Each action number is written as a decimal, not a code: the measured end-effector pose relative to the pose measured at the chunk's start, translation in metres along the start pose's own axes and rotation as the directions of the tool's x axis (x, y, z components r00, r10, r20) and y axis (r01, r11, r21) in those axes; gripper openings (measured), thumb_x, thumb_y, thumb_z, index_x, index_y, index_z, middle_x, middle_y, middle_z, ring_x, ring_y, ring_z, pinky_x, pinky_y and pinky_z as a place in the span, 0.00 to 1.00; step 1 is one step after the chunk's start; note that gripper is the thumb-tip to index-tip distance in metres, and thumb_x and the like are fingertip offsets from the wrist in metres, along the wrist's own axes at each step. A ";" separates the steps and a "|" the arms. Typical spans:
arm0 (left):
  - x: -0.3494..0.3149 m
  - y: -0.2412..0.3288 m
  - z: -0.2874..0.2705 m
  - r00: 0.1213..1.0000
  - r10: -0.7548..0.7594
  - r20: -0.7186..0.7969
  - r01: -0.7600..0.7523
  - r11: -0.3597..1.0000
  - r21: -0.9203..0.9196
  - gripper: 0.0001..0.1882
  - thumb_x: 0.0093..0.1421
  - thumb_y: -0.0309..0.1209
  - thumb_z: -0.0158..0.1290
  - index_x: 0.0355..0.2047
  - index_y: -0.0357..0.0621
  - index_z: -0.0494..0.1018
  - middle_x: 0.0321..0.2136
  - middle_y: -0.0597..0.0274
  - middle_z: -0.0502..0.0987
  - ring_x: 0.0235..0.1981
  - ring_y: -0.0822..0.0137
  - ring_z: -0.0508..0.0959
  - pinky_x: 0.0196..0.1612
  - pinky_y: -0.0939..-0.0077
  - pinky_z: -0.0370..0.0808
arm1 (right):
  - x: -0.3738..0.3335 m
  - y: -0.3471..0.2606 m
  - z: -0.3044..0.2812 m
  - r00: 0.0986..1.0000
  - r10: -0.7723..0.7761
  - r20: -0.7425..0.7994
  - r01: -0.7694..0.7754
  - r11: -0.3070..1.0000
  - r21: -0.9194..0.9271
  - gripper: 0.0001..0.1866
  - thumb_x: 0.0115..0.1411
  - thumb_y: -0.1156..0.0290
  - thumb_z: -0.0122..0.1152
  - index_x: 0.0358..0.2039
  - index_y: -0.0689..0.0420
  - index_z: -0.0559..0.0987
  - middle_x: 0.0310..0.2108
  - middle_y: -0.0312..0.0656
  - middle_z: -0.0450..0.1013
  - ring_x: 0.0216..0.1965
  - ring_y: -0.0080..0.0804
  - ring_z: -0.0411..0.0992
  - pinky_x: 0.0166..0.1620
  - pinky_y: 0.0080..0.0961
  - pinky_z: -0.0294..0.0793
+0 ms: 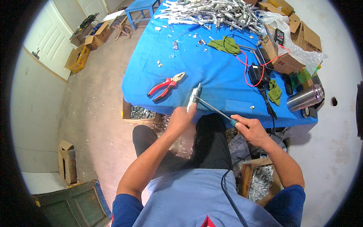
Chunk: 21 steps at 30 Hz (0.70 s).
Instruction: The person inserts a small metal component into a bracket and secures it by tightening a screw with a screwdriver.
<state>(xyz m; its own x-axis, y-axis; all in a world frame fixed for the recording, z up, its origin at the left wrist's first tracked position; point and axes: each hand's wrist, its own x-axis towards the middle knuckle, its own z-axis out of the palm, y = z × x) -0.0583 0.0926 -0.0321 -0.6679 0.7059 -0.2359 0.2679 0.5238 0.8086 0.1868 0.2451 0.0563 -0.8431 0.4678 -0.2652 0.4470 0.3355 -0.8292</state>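
At the near edge of the blue-covered table, my left hand [182, 119] is closed round the lower end of a slim white and grey pen-like device [193, 97], which points away from me. My right hand [250, 130] grips the teal handle of a screwdriver [213, 108]. Its long metal shaft runs up and left, and the tip meets the side of the device. Whether the tip sits in a gap there is too small to tell. Left of the device lie red-handled pliers [166, 86], jaws pointing away from me.
A large heap of similar white and grey devices [215, 13] covers the table's far end. On the right are a green cloth [225, 45], a black power adapter [258, 74] with cables, and a steel flask [305, 98]. Boxes of small parts [141, 113] stand below the table.
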 end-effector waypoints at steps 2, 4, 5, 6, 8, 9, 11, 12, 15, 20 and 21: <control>0.003 -0.002 -0.003 0.991 -0.079 0.112 0.102 0.970 -0.221 0.33 0.64 0.57 0.47 0.19 0.37 0.71 0.13 0.59 0.67 0.16 0.62 0.68 0.24 0.64 0.66 | -0.002 0.003 0.005 0.998 -0.048 -0.040 0.044 0.995 -0.088 0.19 0.66 0.64 0.55 0.56 0.56 0.75 0.25 0.42 0.73 0.26 0.26 0.73 0.35 0.26 0.73; 0.006 -0.003 -0.010 0.925 -0.168 0.340 0.320 0.825 -0.465 0.29 0.64 0.58 0.48 0.21 0.44 0.68 0.14 0.68 0.62 0.15 0.71 0.61 0.19 0.72 0.60 | -0.003 0.003 0.004 0.997 -0.062 -0.053 0.055 0.991 -0.121 0.19 0.66 0.65 0.55 0.56 0.55 0.75 0.26 0.47 0.73 0.27 0.30 0.74 0.36 0.28 0.73; 0.007 -0.002 -0.010 0.915 -0.189 0.356 0.358 0.786 -0.505 0.28 0.64 0.58 0.48 0.21 0.46 0.66 0.14 0.69 0.61 0.14 0.72 0.59 0.19 0.73 0.57 | -0.003 0.005 0.005 0.992 -0.107 -0.066 0.097 0.985 -0.139 0.19 0.65 0.65 0.55 0.56 0.55 0.75 0.26 0.48 0.73 0.28 0.31 0.75 0.36 0.28 0.73; 0.008 -0.002 -0.010 0.905 -0.206 0.372 0.393 0.742 -0.543 0.27 0.64 0.58 0.48 0.22 0.47 0.64 0.15 0.70 0.59 0.14 0.73 0.57 0.18 0.75 0.54 | -0.003 0.005 0.005 0.985 -0.153 -0.079 0.139 0.977 -0.160 0.19 0.65 0.65 0.55 0.56 0.55 0.75 0.26 0.49 0.73 0.28 0.32 0.75 0.36 0.28 0.74; 0.009 -0.003 -0.011 0.885 -0.226 0.406 0.439 0.695 -0.570 0.27 0.64 0.58 0.49 0.24 0.48 0.62 0.16 0.69 0.60 0.14 0.74 0.56 0.17 0.76 0.52 | -0.001 0.004 0.002 0.982 -0.176 -0.071 0.162 0.972 -0.169 0.20 0.65 0.66 0.56 0.56 0.55 0.75 0.28 0.50 0.74 0.30 0.33 0.76 0.38 0.29 0.74; 0.009 -0.002 -0.009 0.886 -0.239 0.397 0.439 0.709 -0.552 0.28 0.64 0.59 0.48 0.22 0.48 0.61 0.16 0.69 0.59 0.14 0.74 0.56 0.17 0.76 0.52 | -0.001 0.002 -0.001 0.987 -0.149 -0.052 0.139 0.977 -0.160 0.20 0.64 0.66 0.56 0.57 0.55 0.74 0.29 0.50 0.75 0.31 0.34 0.76 0.38 0.29 0.74; 0.008 0.005 -0.006 0.888 -0.267 0.374 0.438 0.736 -0.516 0.29 0.64 0.60 0.47 0.19 0.50 0.60 0.15 0.69 0.58 0.13 0.74 0.55 0.17 0.76 0.50 | -0.002 -0.001 -0.008 0.994 -0.106 -0.013 0.104 0.989 -0.107 0.21 0.64 0.67 0.56 0.57 0.55 0.74 0.31 0.50 0.77 0.32 0.35 0.77 0.40 0.28 0.74; 0.004 0.016 -0.009 0.893 -0.261 0.368 0.426 0.758 -0.494 0.31 0.64 0.61 0.46 0.15 0.52 0.57 0.13 0.71 0.55 0.12 0.75 0.53 0.17 0.75 0.49 | -0.004 -0.001 -0.012 0.996 -0.088 0.008 0.088 0.994 -0.063 0.21 0.63 0.67 0.56 0.57 0.55 0.74 0.32 0.49 0.77 0.33 0.36 0.77 0.41 0.28 0.74; 0.007 0.012 -0.003 0.939 -0.182 0.293 0.297 0.858 -0.419 0.32 0.63 0.62 0.46 0.13 0.54 0.55 0.12 0.73 0.54 0.12 0.75 0.51 0.16 0.75 0.48 | -0.003 -0.007 -0.024 0.995 0.014 0.097 -0.014 1.000 -0.002 0.22 0.62 0.68 0.57 0.57 0.55 0.74 0.36 0.49 0.79 0.36 0.38 0.78 0.44 0.29 0.74; 0.013 0.006 -0.001 0.939 -0.264 0.221 0.318 0.910 -0.265 0.37 0.63 0.61 0.46 0.16 0.36 0.68 0.15 0.57 0.67 0.19 0.66 0.66 0.26 0.66 0.63 | 0.002 -0.018 -0.038 0.991 -0.110 0.083 0.124 0.974 -0.188 0.23 0.60 0.69 0.60 0.57 0.53 0.75 0.38 0.54 0.78 0.38 0.44 0.78 0.43 0.34 0.75; 0.014 0.003 0.000 0.943 -0.265 0.201 0.306 0.929 -0.209 0.41 0.63 0.60 0.46 0.18 0.26 0.73 0.17 0.49 0.74 0.23 0.61 0.73 0.30 0.61 0.71 | 0.000 -0.028 -0.043 0.990 -0.110 0.087 0.128 0.960 -0.250 0.23 0.59 0.69 0.60 0.56 0.53 0.75 0.38 0.54 0.78 0.38 0.47 0.78 0.42 0.35 0.75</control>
<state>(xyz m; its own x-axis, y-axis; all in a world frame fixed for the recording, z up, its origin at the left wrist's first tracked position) -0.0667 0.1039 -0.0327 -0.5614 0.6226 -0.5451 -0.1002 0.6027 0.7916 0.1874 0.2711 0.1006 -0.9098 0.3555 -0.2141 0.3955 0.5868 -0.7065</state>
